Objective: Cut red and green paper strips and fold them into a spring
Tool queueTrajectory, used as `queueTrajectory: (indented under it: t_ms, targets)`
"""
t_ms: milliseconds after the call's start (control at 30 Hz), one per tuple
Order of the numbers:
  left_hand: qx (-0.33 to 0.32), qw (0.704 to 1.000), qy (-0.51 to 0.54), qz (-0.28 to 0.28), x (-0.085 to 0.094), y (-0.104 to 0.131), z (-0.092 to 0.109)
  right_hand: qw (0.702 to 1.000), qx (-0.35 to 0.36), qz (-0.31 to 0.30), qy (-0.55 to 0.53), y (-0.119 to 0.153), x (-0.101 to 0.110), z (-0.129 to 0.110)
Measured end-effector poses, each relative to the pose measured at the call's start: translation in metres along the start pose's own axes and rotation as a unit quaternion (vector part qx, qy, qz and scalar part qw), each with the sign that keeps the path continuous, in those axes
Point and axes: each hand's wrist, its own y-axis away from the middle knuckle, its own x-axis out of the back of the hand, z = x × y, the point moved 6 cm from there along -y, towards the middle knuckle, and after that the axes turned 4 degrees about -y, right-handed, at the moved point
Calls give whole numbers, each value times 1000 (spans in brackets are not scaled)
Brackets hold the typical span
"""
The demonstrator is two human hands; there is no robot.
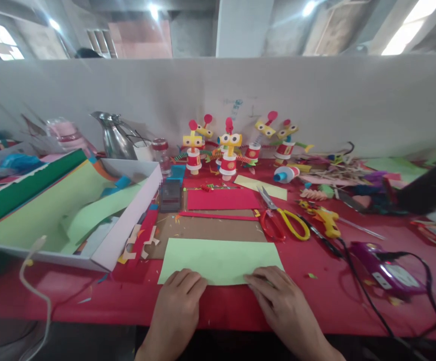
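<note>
A light green sheet of paper lies in front of me, its far part over a brown cardboard piece. My left hand is at the near edge on the left, fingers curled onto the sheet and closed. On the right, my right hand grips the same near edge with its fingers bent together; the fingertips are partly hidden. Beyond the sheet lie a narrow red strip and a wider red paper piece. Scissors with red and yellow handles rest beyond the right hand, blades apart.
An open box with coloured paper stands left. Several paper-cup figures line the back by the grey partition. To the right are a yellow glue gun, a purple device with a black cable, and craft scraps.
</note>
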Motion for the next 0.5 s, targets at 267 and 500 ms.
queueTrajectory:
  t_ms: [267,500]
  targets:
    - [-76,997,-23,21,-3,-7,29,999,-16,0,-33,7,8,-8]
    - [-72,997,-31,-7,-8,3,34,998,-23,17,-59,23,17,-2]
